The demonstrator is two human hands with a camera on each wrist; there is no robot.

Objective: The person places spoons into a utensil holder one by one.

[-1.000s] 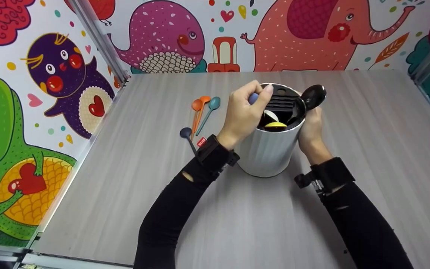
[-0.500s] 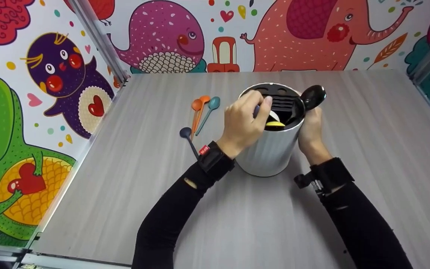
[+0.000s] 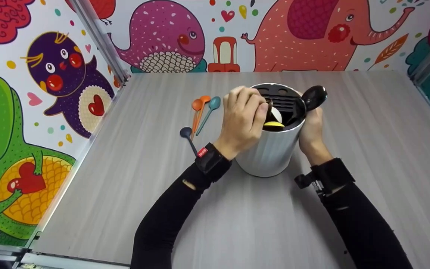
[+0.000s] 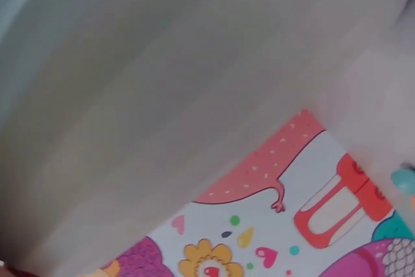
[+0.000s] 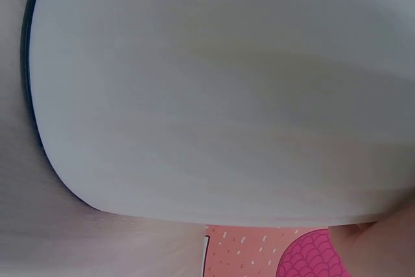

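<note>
A ribbed white utensil holder (image 3: 265,157) with a black slotted insert (image 3: 280,101) stands upright on the table. My right hand (image 3: 312,132) grips its right side, the fingers partly hidden behind it. Over the left part of the rim, my left hand (image 3: 242,119) has curled fingers around a dark utensil (image 3: 269,108), mostly hidden, so I cannot tell its kind. Inside the opening show a white rounded utensil head (image 3: 276,115) and a yellow one (image 3: 274,124). A glossy black spoon (image 3: 314,97) leans out over the right rim. The holder's wall (image 5: 194,95) fills much of both wrist views.
Left of the holder lie two orange spoons (image 3: 197,104), a teal spoon (image 3: 213,103) and a dark blue spoon (image 3: 186,132), whose handle runs toward the left wrist. Cartoon-printed panels (image 3: 170,33) border the grey table (image 3: 125,186) at the back and left.
My left hand has lowered and turned over the left rim; the blue piece seen between its fingers earlier is out of sight. The right hand and the holder stay in place.
</note>
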